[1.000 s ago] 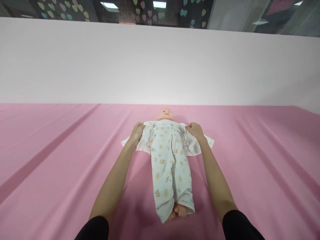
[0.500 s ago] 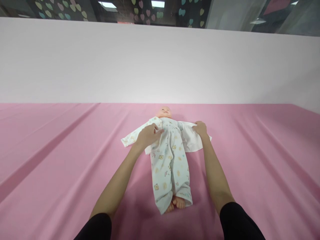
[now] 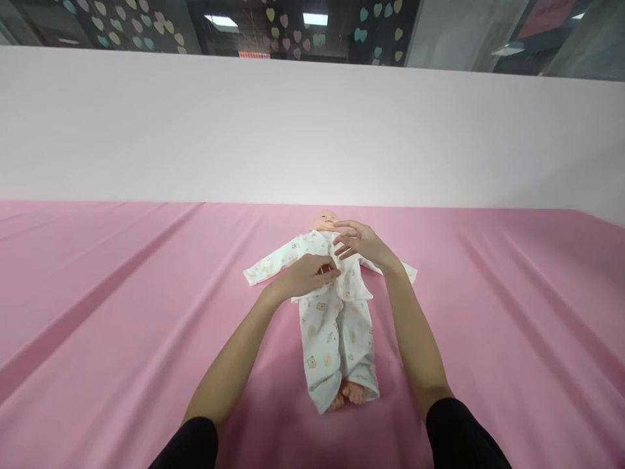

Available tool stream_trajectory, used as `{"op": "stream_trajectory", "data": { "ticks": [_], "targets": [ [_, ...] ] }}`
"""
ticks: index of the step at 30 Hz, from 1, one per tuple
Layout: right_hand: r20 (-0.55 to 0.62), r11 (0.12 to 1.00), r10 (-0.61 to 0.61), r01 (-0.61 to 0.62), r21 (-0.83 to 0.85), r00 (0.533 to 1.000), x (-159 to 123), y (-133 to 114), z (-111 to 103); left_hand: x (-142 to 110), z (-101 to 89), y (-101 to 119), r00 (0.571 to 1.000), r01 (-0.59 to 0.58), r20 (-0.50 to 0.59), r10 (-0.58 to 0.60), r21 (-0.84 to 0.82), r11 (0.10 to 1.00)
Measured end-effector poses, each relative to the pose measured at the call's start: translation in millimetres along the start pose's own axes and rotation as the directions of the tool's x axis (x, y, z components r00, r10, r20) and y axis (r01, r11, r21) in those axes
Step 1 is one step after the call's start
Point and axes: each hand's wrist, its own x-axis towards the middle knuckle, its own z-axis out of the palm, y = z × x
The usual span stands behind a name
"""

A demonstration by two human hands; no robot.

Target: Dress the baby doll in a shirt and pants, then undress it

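A baby doll (image 3: pixel 325 220) lies on its back, its head at the far end and its bare feet (image 3: pixel 352 392) towards me. It wears pale patterned trousers (image 3: pixel 319 339) with small bears and a matching jacket (image 3: pixel 352 284). Both jacket sleeves stretch out sideways, and the front panels lie over the chest. My left hand (image 3: pixel 308 275) is at the middle of the jacket front, fingers curved with a gap between thumb and fingers. Just above the upper chest, my right hand (image 3: pixel 364 243) is open, its fingers spread and pointing left. Both hands partly cover the jacket front.
The doll lies on a pink padded surface (image 3: pixel 146 326) with long creases. A white wall (image 3: pixel 312 130) rises behind it. Above the wall, glass shows heart-shaped stickers (image 3: pixel 361 34) and ceiling lights (image 3: pixel 315 19).
The jacket's right-hand panel has been folded inward over the chest. My right hand has let go of it and moved left. My left hand has shifted slightly right and lower.
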Motion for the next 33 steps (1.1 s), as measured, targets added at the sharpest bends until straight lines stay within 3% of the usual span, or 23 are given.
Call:
{"op": "stream_trajectory", "data": {
  "ticks": [3,6,8,11,13,16,21,23,26,29,33],
  "targets": [
    [-0.29,0.988,0.027,-0.07,-0.138,0.957,9.8,15.3,1.1,18.5,-7.2,-17.5,0.959,-0.042,-0.279,0.049,0.03,0.999],
    [-0.373,0.934,0.025,-0.155,-0.323,0.927,26.5,39.3,8.7,64.8,-3.9,-50.2,0.866,-0.018,-0.5,-0.023,-0.078,0.997],
    [-0.384,0.836,0.006,-0.216,-0.505,0.924,37.8,50.1,21.4,97.1,4.7,-67.7,0.857,0.15,-0.503,-0.108,0.044,0.988],
    [-0.482,0.613,0.024,-0.394,-0.685,0.876,52.9,56.5,43.2,127.2,17.6,-77.5,0.815,0.446,-0.526,-0.244,0.298,0.844],
    [-0.517,0.523,0.049,-0.463,-0.716,0.854,60.8,57.5,52.3,132.6,21.1,-75.8,0.819,0.505,-0.501,-0.282,0.395,0.767],
    [-0.476,0.481,0.04,-0.435,-0.761,0.878,67.6,58.8,54.8,128.0,20.2,-68.6,0.853,0.482,-0.442,-0.278,0.461,0.745],
    [-0.524,0.551,-0.002,-0.436,-0.712,0.852,68.3,64.7,49.9,119.9,20.9,-60.6,0.872,0.446,-0.422,-0.248,0.475,0.759],
    [-0.561,0.609,-0.019,-0.436,-0.663,0.827,67.9,67.1,49.0,120.6,22.7,-61.7,0.862,0.416,-0.461,-0.211,0.407,0.813],
    [-0.664,0.71,-0.074,-0.428,-0.559,0.744,68.0,70.1,46.8,125.8,25.5,-66.5,0.829,0.264,-0.544,-0.132,0.17,0.949],
    [-0.736,0.797,-0.087,-0.397,-0.456,0.671,68.3,73.0,42.5,131.5,27.0,-71.7,0.812,0.103,-0.576,-0.095,-0.019,0.995],
    [-0.733,0.881,-0.064,-0.306,-0.36,0.678,69.4,76.7,36.6,129.8,24.0,-74.1,0.839,0.136,-0.534,-0.107,0.015,0.991]
  ]
}}
